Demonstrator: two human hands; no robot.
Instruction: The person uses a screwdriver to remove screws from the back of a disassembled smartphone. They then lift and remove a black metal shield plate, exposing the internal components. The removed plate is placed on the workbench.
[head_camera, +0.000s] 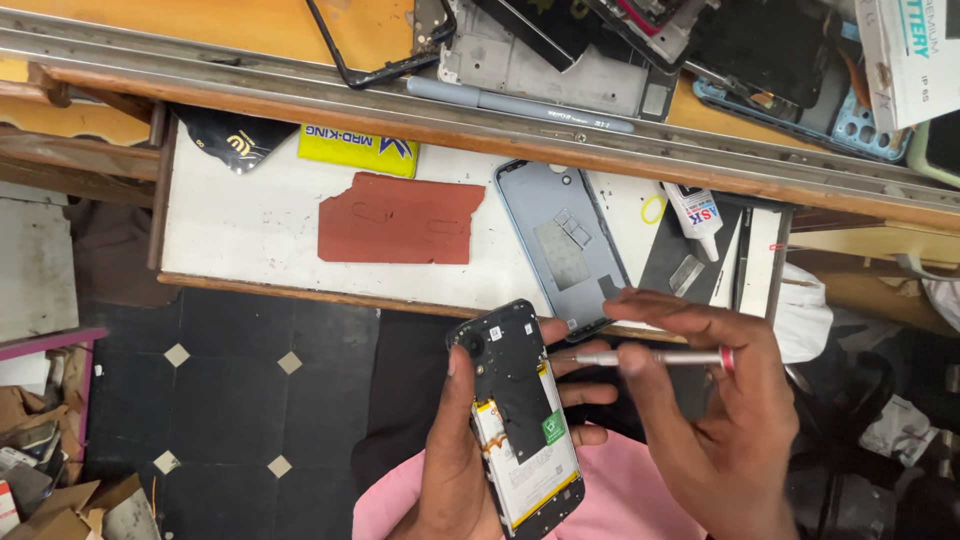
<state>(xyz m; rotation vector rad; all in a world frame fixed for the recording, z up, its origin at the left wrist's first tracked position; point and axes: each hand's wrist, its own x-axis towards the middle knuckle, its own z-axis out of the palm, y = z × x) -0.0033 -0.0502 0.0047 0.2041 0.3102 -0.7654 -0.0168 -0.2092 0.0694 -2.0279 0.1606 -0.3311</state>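
Above drawer (250, 230): left hand (455, 455) holds phone (520, 415), right hand (700, 400) screwdriver (650, 357)

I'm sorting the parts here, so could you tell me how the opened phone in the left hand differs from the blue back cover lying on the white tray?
The opened phone is held in the left hand, tilted over the lap; the blue back cover lies flat on the white tray, untouched. The phone shows a dark board and a white battery; the cover is a pale, nearly empty shell. Both are similar in outline.

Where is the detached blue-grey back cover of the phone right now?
In the head view the back cover lies inside-up on the white pull-out shelf, right of the red-brown mat and just above the opened phone.
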